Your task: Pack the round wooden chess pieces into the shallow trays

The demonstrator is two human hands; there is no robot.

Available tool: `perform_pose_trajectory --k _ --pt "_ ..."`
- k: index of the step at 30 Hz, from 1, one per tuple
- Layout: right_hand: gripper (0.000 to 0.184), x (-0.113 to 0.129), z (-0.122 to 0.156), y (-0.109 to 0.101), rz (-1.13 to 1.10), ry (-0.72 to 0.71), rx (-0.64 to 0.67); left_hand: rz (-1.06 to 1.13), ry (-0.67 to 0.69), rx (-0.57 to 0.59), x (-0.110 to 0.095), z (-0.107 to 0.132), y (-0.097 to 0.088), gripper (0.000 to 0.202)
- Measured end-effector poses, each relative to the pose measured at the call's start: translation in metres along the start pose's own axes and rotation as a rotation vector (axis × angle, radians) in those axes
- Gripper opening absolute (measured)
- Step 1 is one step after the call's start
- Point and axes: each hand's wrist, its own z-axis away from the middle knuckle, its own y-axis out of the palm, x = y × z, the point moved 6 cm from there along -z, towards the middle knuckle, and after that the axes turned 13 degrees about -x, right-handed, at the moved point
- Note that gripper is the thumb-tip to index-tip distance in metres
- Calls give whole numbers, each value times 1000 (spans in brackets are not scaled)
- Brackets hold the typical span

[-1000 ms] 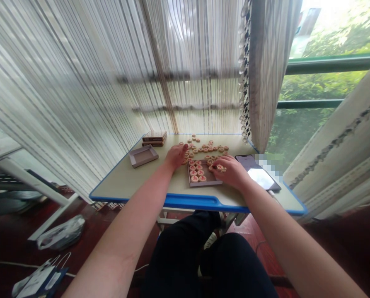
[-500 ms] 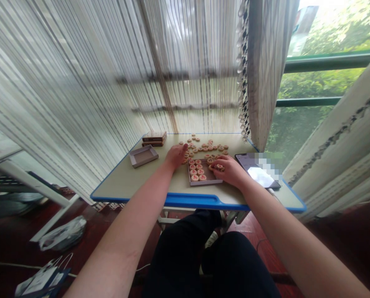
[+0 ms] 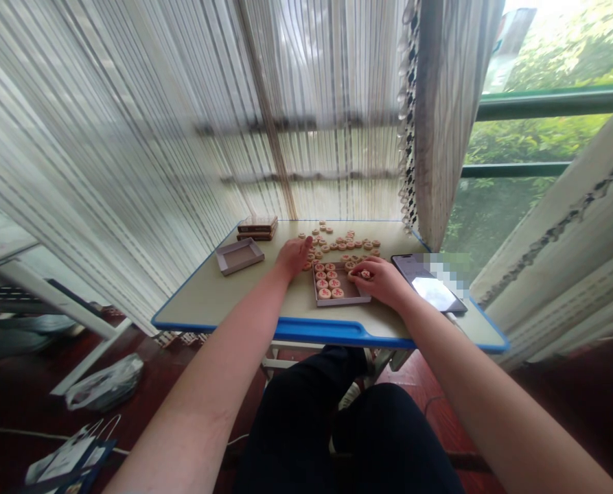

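Note:
A shallow cardboard box [image 3: 357,300] stands near the table's front edge. Round wooden Chinese chess pieces [image 3: 325,293] with red characters lie in rows along its left side. My right hand [image 3: 383,280] is over the box's right side, its fingers closed on a Chinese chess piece [image 3: 366,274]; part of that piece is hidden by the fingers. Beside the loose pieces, left of the box's back corner, is my left hand [image 3: 292,258]. Its thumb points up and it holds nothing I can see; the other fingers are mostly hidden. Loose Chinese chess pieces [image 3: 342,243] are scattered behind the box.
An open cardboard box lid [image 3: 240,261] lies to the left. Behind it are stacked brown boxes or books [image 3: 257,226]. A phone [image 3: 430,283] with a cable lies at right. The table [image 3: 203,295] has a blue rim; string curtains [image 3: 337,137] hang behind it.
My right hand stays at the box's right side with a piece in its fingers, shifted only slightly. My left hand has hardly moved. The whole view has shifted a little.

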Motion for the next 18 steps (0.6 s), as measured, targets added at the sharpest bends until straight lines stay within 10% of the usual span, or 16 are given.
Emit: perform_pose_trajectory --k 12,18 --pt "13 -4 -1 1 -35 -28 -41 18 -80 -131 12 -2 -3 63" --pt "12 -4 0 1 -40 -29 -45 -51 -253 -436 28 0 -24 47"
